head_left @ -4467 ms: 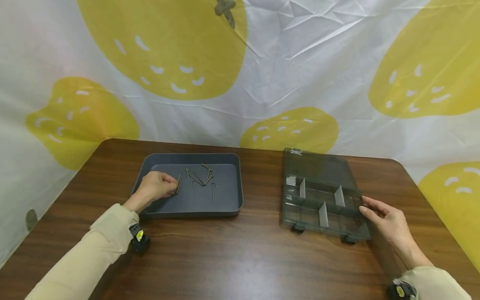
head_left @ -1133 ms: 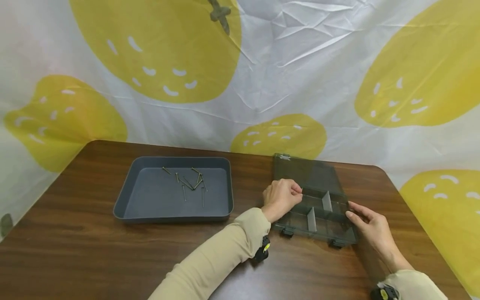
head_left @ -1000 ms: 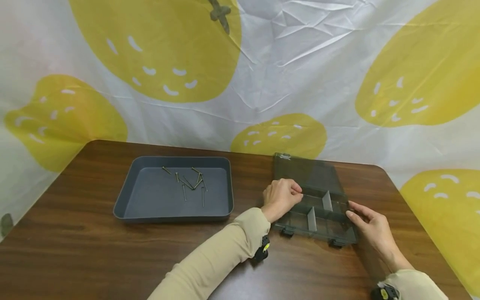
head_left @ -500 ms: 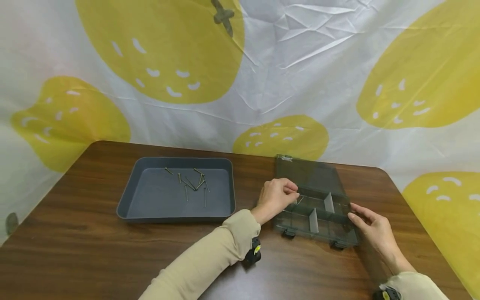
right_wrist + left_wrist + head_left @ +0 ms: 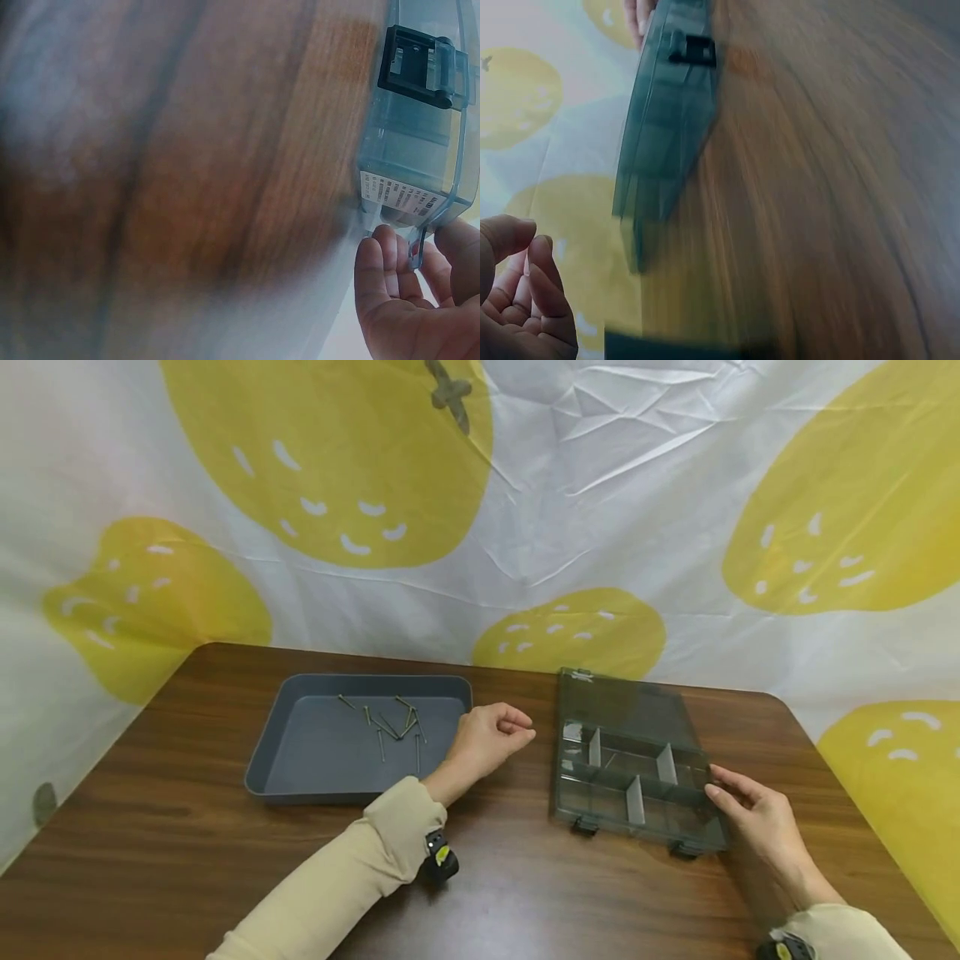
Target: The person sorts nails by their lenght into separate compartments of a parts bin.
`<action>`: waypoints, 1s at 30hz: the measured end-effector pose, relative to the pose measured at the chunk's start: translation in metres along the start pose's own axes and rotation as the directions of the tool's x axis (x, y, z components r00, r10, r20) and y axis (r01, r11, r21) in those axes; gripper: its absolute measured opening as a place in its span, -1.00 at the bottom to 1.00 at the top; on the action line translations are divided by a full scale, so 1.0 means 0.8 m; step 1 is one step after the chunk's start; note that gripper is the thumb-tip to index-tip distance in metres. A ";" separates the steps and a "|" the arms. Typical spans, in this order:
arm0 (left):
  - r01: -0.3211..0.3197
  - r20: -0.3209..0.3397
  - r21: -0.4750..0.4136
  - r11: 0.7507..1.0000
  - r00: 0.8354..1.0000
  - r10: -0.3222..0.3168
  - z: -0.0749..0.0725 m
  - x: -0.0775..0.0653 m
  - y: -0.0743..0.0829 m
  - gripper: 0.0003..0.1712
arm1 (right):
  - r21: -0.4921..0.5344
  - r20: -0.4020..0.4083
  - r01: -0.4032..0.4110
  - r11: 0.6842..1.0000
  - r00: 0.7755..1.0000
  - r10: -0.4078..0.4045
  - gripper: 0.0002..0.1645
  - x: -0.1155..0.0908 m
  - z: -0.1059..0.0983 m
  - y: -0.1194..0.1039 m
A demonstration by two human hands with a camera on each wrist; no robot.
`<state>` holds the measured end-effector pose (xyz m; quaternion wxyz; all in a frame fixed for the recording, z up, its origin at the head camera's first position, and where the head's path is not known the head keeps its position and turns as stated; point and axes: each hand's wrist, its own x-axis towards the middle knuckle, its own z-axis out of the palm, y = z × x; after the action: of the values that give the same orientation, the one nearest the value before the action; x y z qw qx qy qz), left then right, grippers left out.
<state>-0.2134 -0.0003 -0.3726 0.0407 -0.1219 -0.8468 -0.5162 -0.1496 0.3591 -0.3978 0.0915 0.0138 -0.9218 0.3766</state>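
Observation:
My left hand [image 5: 483, 739] hovers over the right rim of the grey tray [image 5: 262, 764], its thumb and fingers loosely curled. Nothing shows between the fingertips [image 5: 517, 227] in the left wrist view. Several long, thin, brass-coloured screws [image 5: 417, 753] lie scattered in the tray's right half. To the right lies a smoky clear compartment box [image 5: 596, 822], its lid folded back flat. At the box's right edge, my right hand [image 5: 767, 818] pinches the wall, thumb above and fingers below. A thin pale line shows inside the middle back compartment.
Pale dividers [image 5: 635, 800] split the box's compartments, and two black latches [image 5: 586, 825] jut from its front. A strip of brown wooden table [image 5: 517, 793] separates tray and box. Behind the table hangs a white cloth [image 5: 600, 527] printed with yellow shapes.
My left hand goes from among the screws in the tray to the box's left compartments, then back left to the tray's rim. The right hand stays at the box's right edge.

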 end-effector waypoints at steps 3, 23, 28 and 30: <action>0.025 -0.010 0.008 1.000 1.000 -0.025 -0.021 -0.005 -0.009 -0.88 | -0.014 0.002 -0.008 1.000 1.000 0.008 -0.41 0.001 0.001 0.000; 0.260 -0.053 0.149 0.954 0.966 -0.254 -0.156 -0.039 -0.099 -0.75 | 0.035 0.003 -0.035 0.999 0.999 0.035 -0.38 0.001 0.003 0.000; 0.269 -0.055 0.219 0.938 0.963 -0.263 -0.165 -0.043 -0.110 -0.72 | 0.036 0.007 -0.036 0.999 0.999 0.036 -0.37 0.000 0.005 0.000; 0.269 -0.051 0.246 0.931 0.963 -0.264 -0.166 -0.044 -0.114 -0.72 | 0.041 0.007 -0.033 0.999 0.999 0.032 -0.37 -0.001 0.005 0.000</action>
<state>-0.2098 -0.1635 -0.3962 -0.0074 0.0047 -0.9135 -0.4068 -0.1497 0.3560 -0.4006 0.0821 0.0019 -0.9142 0.3969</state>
